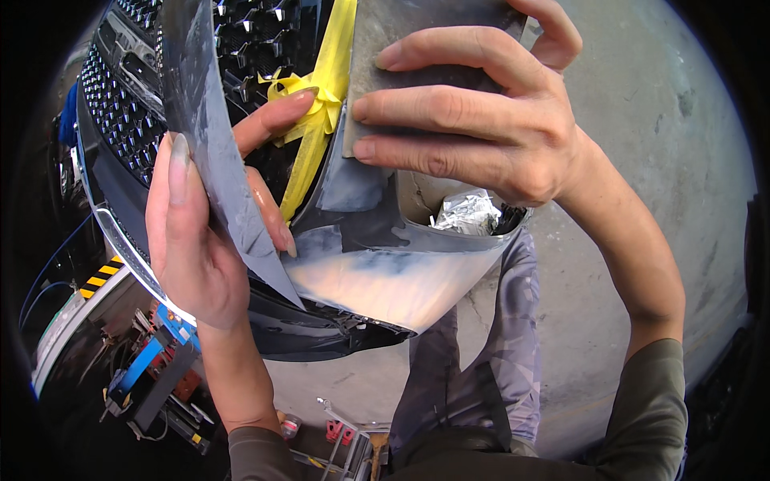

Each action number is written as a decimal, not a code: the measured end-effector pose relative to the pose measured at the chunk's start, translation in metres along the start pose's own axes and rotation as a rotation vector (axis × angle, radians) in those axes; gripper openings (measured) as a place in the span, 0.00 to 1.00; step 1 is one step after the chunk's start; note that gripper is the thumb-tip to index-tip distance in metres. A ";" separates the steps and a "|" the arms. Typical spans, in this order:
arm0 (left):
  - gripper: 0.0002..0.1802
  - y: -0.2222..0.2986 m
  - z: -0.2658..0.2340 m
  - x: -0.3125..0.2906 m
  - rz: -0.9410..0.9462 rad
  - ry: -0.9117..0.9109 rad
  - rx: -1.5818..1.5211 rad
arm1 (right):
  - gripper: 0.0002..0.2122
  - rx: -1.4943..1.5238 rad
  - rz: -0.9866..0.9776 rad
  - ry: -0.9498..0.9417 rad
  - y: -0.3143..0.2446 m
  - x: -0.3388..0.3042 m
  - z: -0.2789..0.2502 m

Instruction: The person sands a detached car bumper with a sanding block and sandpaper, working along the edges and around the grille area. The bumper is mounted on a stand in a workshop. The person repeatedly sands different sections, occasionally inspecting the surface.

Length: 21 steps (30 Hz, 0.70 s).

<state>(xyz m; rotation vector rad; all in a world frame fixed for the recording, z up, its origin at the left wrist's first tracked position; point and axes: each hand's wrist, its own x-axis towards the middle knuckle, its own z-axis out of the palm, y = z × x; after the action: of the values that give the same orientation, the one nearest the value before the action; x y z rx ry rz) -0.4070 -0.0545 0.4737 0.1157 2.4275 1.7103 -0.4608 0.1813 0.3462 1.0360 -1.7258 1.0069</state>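
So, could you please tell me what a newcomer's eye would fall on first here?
The bright yellow tape, bunched beside the left hand in the upper part, stands out first. Mid-picture, a peach-toned patch covers part of the car bumper. Crumpled silvery foil glints to that patch's upper right, below the right hand.

A grey floor (pixel 642 128) spreads across the right side, bearing a dark stain (pixel 684 103). At the far left hangs something blue (pixel 68 116), and lower down a thin blue cable (pixel 53 258) curves near a black-and-yellow striped strip (pixel 101 277). Below that, a blue bar (pixel 141 365) slants amid cluttered equipment. Along the bottom edge, a small jar (pixel 289 426) stands near two red pieces (pixel 333 432) beside a metal frame (pixel 354 450).
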 end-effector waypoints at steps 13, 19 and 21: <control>0.20 -0.001 0.000 0.000 0.022 -0.007 0.010 | 0.15 -0.066 -0.042 -0.092 -0.002 0.002 -0.022; 0.20 0.000 0.001 -0.001 0.020 0.005 -0.004 | 0.16 -0.005 -0.161 0.081 0.019 -0.009 0.010; 0.20 -0.001 0.002 -0.001 0.019 0.016 0.017 | 0.16 0.001 -0.153 0.072 0.018 -0.009 0.008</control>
<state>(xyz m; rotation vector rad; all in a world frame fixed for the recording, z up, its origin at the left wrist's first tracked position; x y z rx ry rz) -0.4053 -0.0537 0.4723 0.1288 2.4602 1.7053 -0.4771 0.1818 0.3320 1.1017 -1.5633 0.9365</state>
